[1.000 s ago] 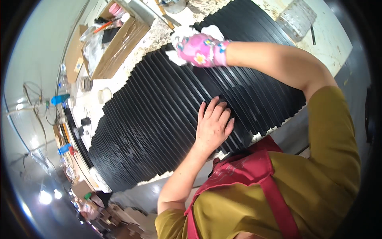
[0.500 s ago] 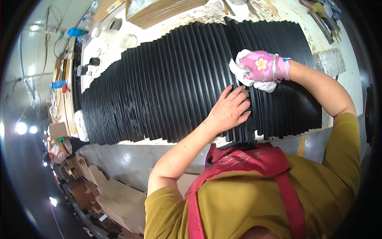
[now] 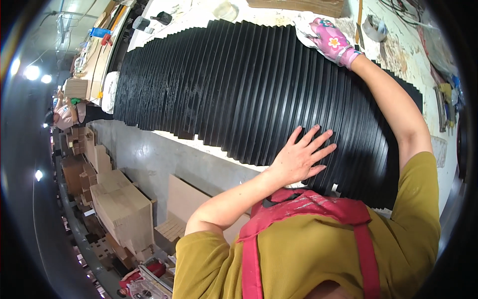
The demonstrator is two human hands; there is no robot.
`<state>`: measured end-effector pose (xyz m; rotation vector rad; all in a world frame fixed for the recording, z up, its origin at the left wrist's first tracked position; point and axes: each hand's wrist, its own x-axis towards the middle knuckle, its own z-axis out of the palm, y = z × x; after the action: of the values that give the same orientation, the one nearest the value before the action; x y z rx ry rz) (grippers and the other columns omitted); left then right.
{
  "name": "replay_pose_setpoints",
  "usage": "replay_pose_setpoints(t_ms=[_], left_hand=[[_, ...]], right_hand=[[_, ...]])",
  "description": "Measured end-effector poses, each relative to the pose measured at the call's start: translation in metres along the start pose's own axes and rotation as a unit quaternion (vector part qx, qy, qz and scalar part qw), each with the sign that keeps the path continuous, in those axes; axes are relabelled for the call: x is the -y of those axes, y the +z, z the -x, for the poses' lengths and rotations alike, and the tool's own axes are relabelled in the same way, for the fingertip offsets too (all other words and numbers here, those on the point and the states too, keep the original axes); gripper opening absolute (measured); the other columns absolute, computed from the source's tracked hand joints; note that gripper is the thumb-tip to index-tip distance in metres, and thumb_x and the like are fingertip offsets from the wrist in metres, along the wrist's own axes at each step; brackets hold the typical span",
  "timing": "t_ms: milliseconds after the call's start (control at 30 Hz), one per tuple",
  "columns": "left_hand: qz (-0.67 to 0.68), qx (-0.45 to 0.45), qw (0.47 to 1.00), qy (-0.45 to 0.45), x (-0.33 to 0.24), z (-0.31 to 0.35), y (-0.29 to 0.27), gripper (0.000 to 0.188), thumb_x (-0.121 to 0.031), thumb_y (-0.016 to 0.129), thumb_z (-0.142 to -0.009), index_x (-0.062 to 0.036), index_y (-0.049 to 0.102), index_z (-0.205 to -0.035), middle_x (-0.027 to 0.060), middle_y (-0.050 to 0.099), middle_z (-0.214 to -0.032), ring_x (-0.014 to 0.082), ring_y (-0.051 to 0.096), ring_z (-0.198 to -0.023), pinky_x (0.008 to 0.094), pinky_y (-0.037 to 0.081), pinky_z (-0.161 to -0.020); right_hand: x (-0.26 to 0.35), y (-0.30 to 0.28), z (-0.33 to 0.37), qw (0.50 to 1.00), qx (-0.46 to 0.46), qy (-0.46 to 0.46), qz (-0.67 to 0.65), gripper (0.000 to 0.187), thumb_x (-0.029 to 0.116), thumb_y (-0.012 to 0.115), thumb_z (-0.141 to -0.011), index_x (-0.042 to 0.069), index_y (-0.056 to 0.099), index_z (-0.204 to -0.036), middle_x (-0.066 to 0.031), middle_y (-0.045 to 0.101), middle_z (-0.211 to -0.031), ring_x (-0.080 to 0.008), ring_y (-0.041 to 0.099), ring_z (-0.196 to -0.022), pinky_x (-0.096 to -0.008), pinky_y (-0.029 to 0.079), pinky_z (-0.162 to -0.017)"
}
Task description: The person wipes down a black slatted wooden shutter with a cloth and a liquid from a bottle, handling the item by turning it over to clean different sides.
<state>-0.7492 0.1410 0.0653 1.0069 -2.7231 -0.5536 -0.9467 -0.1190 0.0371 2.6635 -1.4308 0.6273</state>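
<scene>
A long row of black ridged strips [image 3: 234, 94], packed side by side, covers most of the white worktable [image 3: 184, 15]. My bare left hand [image 3: 301, 157] lies on the near part of the strips, its fingers spread and nothing in it. At their far edge is my right hand [image 3: 332, 42], in a pink flowered glove. It is closed on a white cloth [image 3: 306, 35], which is bunched under the fingers and touches the far ends of the strips. Part of the cloth is hidden by the glove.
A cardboard box [image 3: 298, 6] stands at the table's far edge, with a roll of tape [image 3: 374, 28] to its right. Dark cups [image 3: 162, 18] sit at the far left. Cartons [image 3: 122, 199] are stacked on the floor at left, and another person [image 3: 64, 114] is beyond.
My right hand has moved the cloth away from me to the far edge of the strips. My left hand has slid nearer with its fingers spread. The view has turned.
</scene>
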Motion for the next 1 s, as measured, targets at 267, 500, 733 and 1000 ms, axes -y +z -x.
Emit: replay_pose_setpoints(t_ms=[267,500,733,1000], left_hand=[[0.012,-0.008,1.0,-0.014,0.002,0.007,0.003,0.058,-0.04,0.061,-0.083,-0.0231,0.046,-0.136,0.0065,0.032,-0.148,0.0281,0.036,-0.13,0.0529,0.032,-0.103],[0.036,-0.031,0.999,-0.004,0.004,0.005,0.006,0.06,-0.039,0.065,-0.08,-0.0229,0.047,-0.135,0.0047,0.032,-0.149,0.0295,0.031,-0.136,0.056,0.028,-0.105],[-0.082,-0.138,0.955,-0.248,0.067,0.032,-0.023,0.065,-0.036,0.069,-0.077,-0.0162,0.046,-0.135,0.0131,0.033,-0.146,0.0355,0.031,-0.133,0.0564,0.025,-0.104],[-0.064,-0.052,0.97,-0.23,0.055,0.064,-0.022,0.069,-0.046,0.069,-0.074,-0.023,0.048,-0.135,0.0109,0.029,-0.15,0.0358,0.028,-0.135,0.0596,0.02,-0.105]], right_hand=[[0.147,0.0,0.054,0.898,0.123,-0.37,-0.205,0.057,0.028,0.068,-0.073,0.013,0.052,-0.126,-0.012,0.05,-0.131,-0.0244,0.055,-0.114,-0.0379,0.046,-0.091],[0.064,0.011,-0.06,0.973,0.11,0.081,-0.187,0.039,0.025,0.056,-0.088,0.005,0.053,-0.122,-0.021,0.058,-0.114,-0.0345,0.059,-0.102,-0.0386,0.046,-0.091],[-0.005,0.012,-0.072,0.921,-0.053,0.172,-0.345,0.042,0.034,0.056,-0.09,0.0,0.057,-0.115,-0.0192,0.065,-0.1,-0.0327,0.063,-0.092,-0.0375,0.048,-0.082],[-0.03,0.052,-0.057,0.918,0.1,0.197,-0.329,0.047,0.036,0.055,-0.09,0.002,0.054,-0.122,-0.0206,0.063,-0.111,-0.0311,0.061,-0.099,-0.0371,0.046,-0.09]])
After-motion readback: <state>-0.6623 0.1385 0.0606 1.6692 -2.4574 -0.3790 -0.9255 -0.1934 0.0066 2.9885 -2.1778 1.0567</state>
